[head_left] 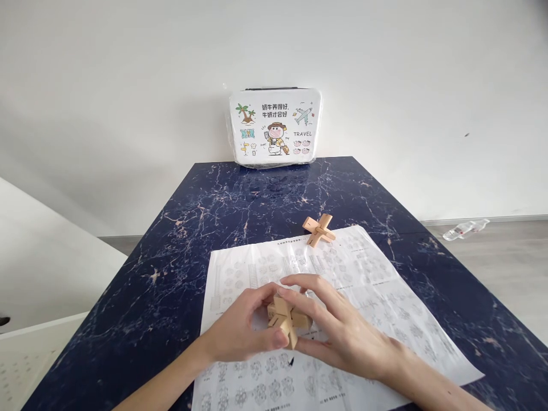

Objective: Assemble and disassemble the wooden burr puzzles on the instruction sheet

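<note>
The case [276, 127] at the far end carries the word "TRAVEL" and 2 lines of Chinese, 奶牛养得好, 牛奶才会好, among cartoons of a cow, a plane and palm trees. Rows of small drawings and captions cover the paper sheet [428, 354]; its print is too fine to read. The tabletop [171, 285] is dark blue with pale, marble-like veins, in front of a plain white wall [385, 85]. A clear bottle [466, 229] lies on the grey floor [505, 262] to the right.

The wooden puzzle [286, 319], light, smooth bars crossed together, is above the sheet between the left hand [240, 331] and the right hand [342, 325]; the fingers of both are closed around it. Another puzzle [319, 230], also crossed wood, sits at the sheet's far edge. Creases ripple the paper, and glossy clear plastic wraps the case.
</note>
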Demonstrator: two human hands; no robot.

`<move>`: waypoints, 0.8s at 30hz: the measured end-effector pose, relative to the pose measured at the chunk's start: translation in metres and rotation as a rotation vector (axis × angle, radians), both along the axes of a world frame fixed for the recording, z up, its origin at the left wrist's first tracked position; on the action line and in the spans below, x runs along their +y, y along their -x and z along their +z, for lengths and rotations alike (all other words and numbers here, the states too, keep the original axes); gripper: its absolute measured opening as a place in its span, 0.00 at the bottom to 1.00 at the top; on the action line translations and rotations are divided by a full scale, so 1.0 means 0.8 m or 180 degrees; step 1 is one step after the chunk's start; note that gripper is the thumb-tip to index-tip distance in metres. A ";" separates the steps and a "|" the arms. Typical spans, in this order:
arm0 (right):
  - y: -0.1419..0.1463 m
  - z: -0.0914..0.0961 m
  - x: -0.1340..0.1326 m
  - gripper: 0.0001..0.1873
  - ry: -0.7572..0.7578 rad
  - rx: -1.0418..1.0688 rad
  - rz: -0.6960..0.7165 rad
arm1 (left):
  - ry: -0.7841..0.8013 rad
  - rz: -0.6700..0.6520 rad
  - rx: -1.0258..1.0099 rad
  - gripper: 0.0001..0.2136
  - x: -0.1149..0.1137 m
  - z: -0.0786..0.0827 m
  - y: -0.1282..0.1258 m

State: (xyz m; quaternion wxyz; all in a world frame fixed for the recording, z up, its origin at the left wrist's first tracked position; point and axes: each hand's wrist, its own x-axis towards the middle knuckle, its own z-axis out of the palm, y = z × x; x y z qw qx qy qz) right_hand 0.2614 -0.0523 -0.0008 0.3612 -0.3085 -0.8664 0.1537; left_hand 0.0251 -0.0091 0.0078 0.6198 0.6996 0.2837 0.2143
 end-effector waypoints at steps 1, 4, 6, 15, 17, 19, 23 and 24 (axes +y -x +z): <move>0.000 0.000 0.000 0.35 -0.0009 0.0040 -0.0022 | -0.0007 -0.0001 0.0021 0.33 0.001 -0.001 0.000; 0.000 0.000 -0.002 0.30 -0.0028 0.0189 -0.0057 | -0.0023 -0.0022 0.0052 0.31 0.002 0.000 0.000; 0.001 0.000 -0.001 0.29 -0.0079 0.0260 -0.0068 | 0.0003 -0.0015 0.0034 0.31 0.002 0.002 -0.001; 0.003 0.000 -0.001 0.31 0.0005 0.0646 0.0107 | 0.0165 0.0007 -0.0062 0.34 0.002 0.008 0.002; 0.002 -0.001 -0.003 0.31 0.0021 0.0753 -0.0022 | 0.0289 0.0048 -0.0148 0.33 0.005 0.007 0.005; 0.000 -0.001 -0.004 0.32 -0.0051 0.0856 -0.0304 | 0.0284 0.0192 -0.0197 0.32 0.007 0.006 0.007; -0.004 -0.003 0.001 0.33 -0.0052 0.0955 -0.0846 | 0.0153 0.0849 -0.0133 0.29 0.009 0.002 0.011; -0.005 -0.005 0.003 0.33 0.0029 0.0875 -0.0903 | 0.0115 0.1027 -0.0116 0.29 0.010 0.001 0.011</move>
